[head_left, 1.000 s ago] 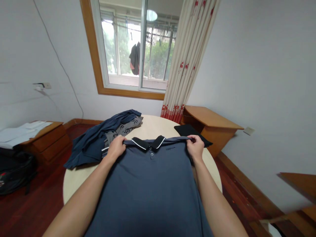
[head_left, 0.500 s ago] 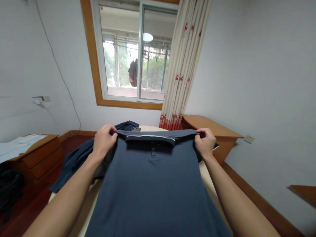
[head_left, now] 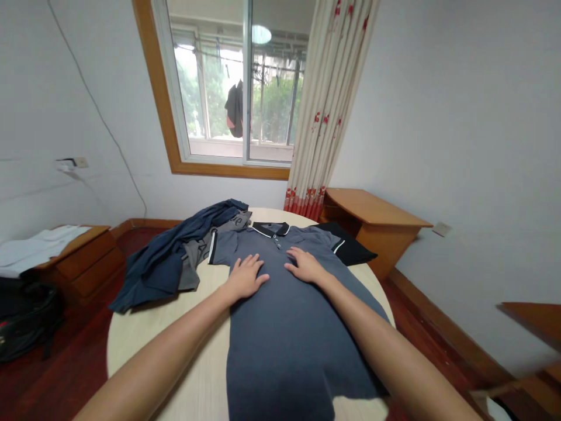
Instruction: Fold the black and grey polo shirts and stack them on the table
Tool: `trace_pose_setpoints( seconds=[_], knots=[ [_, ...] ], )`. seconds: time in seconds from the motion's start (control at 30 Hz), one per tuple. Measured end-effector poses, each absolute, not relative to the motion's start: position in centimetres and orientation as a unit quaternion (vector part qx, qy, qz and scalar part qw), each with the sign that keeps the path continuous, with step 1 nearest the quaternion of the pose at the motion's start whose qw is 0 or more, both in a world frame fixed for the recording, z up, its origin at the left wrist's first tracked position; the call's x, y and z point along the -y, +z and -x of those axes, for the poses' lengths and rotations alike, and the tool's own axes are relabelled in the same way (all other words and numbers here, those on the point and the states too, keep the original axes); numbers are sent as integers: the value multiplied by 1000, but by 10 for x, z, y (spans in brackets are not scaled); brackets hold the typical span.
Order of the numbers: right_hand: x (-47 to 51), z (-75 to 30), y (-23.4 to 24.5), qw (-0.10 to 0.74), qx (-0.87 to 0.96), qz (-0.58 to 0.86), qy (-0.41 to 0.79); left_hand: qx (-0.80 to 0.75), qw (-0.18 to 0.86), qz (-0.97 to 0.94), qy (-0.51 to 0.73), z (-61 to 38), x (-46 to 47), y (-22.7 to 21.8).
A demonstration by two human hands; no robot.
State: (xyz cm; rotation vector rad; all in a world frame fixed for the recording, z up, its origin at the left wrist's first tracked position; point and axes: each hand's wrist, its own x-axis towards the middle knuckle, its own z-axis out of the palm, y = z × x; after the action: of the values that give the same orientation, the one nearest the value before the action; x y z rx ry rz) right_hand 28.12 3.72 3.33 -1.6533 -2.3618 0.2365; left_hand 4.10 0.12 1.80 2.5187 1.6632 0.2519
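Note:
A dark grey-blue polo shirt [head_left: 284,333] lies spread out on the round pale table [head_left: 175,345], its black collar with white trim toward the window. My left hand [head_left: 246,278] rests on the left side of the shirt's chest, fingers spread. On the right side of the chest lies my right hand [head_left: 305,266], fingers stretched out and holding nothing. The shirt's left sleeve lies near a heap of clothes, and its right sleeve overlaps a black folded cloth [head_left: 355,248]. The lower hem reaches the table's near side, with a fold at the bottom.
Dark blue clothing [head_left: 162,269] and a grey garment [head_left: 190,269] lie heaped at the table's left. A wooden desk [head_left: 372,207] stands behind on the right. On the left are a low wooden cabinet [head_left: 96,263] with papers and a black bag [head_left: 30,321] on the floor.
My hands have let go of the shirt's shoulders and come down flat on its chest. The shirt, held up before, now lies on the table, and the view has tilted down.

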Motion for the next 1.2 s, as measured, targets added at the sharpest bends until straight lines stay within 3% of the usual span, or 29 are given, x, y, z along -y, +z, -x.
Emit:
trace_pose_setpoints(
  seconds=[0.23, 0.47, 0.7, 0.97, 1.2],
  knots=[
    [14, -279, 10, 150, 795, 582, 82, -524, 69, -847, 67, -15, 29, -13],
    [52, -276, -4, 88, 787, 605, 76, -490, 47, -869, 56, 27, 23, -13],
    [87, -276, -12, 115, 748, 652, 54, -513, 38, -857, 34, 21, 36, -4],
    [61, -276, -2, 101, 708, 697, 54, -374, 120, -919, 43, -50, 91, 2],
    [18, -265, 1, 87, 780, 615, 76, -467, 89, -877, 73, -43, 46, -4]
  ],
)
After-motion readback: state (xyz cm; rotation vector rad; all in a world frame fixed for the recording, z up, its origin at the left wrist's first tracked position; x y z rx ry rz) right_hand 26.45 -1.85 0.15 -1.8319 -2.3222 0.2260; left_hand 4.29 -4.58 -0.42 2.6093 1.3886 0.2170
